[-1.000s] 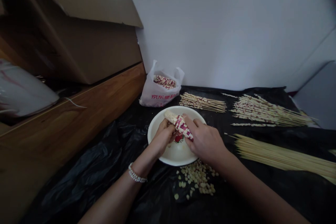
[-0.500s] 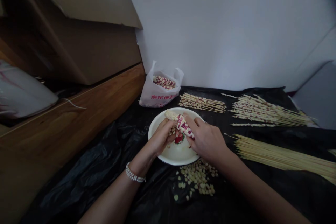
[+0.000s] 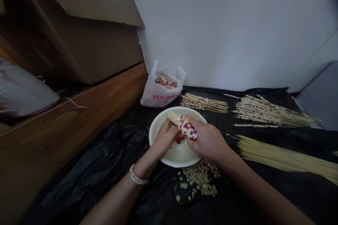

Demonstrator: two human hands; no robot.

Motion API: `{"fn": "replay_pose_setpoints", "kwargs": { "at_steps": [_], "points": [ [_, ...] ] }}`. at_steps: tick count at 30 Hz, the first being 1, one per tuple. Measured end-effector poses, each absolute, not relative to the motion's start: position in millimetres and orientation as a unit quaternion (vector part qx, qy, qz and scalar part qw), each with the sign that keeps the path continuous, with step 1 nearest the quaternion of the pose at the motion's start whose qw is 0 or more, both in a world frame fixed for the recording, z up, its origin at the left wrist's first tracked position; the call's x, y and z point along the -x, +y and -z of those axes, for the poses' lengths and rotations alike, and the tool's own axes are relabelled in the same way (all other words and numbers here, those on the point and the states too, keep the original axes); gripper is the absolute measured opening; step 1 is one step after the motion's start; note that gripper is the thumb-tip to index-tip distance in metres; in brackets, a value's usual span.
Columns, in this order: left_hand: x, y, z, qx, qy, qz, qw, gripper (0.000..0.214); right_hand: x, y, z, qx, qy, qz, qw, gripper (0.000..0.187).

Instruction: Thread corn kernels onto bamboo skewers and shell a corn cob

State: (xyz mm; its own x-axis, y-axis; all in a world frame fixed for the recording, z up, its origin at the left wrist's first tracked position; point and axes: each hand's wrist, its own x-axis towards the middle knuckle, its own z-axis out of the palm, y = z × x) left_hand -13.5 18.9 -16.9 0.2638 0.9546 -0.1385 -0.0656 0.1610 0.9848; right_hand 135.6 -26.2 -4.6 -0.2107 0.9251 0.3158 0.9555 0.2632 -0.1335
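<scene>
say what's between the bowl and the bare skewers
In the head view, the right hand reaches over the rim of the bowl; past it, only black plastic sheet runs to the bare skewers.

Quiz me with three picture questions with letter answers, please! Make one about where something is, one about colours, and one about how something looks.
1. Where is the pile of loose corn kernels?
A. On top of the cardboard box
B. On the black plastic sheet, beside the white bowl
C. Stuck to the wall

2. What colours are on the corn cob between the left hand and right hand?
A. Green and blue
B. All yellow
C. Whitish and dark red

3. How is the plastic bag?
A. Open, with a corn cob showing inside
B. Tied shut
C. Flat and torn

Answers:
1. B, the kernels lie on the sheet by the bowl.
2. C, dark red kernels dot the pale cob.
3. A, a cob shows at its open top.
</scene>
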Motion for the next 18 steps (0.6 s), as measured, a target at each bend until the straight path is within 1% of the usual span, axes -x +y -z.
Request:
{"fn": "replay_pose_setpoints", "kwargs": {
  "at_steps": [2,4,6,9,18],
  "points": [
    [13.9,19.1,16.6,-0.499,0.435,-0.416,0.623,0.035,-140.0,-23.1,5.5,0.605,-0.774,0.032,0.183,0.063],
    [16.4,20.4,15.8,-0.487,0.407,-0.405,0.658,0.037,-143.0,-20.7,5.9,0.604,-0.774,0.027,0.191,0.062],
    [19.7,21.9,14.5,-0.478,0.38,-0.398,0.685,0.035,-144.5,-19.6,5.8,0.603,-0.772,0.028,0.196,0.061],
    [22.7,22.9,12.3,-0.475,0.365,-0.393,0.698,0.026,-144.7,-20.2,5.1,0.605,-0.77,0.042,0.197,0.063],
    [20.6,23.4,15.8,-0.476,0.374,-0.397,0.69,0.026,-139.0,-26.2,2.1,0.596,-0.777,0.112,0.169,0.063]
  ]
}}
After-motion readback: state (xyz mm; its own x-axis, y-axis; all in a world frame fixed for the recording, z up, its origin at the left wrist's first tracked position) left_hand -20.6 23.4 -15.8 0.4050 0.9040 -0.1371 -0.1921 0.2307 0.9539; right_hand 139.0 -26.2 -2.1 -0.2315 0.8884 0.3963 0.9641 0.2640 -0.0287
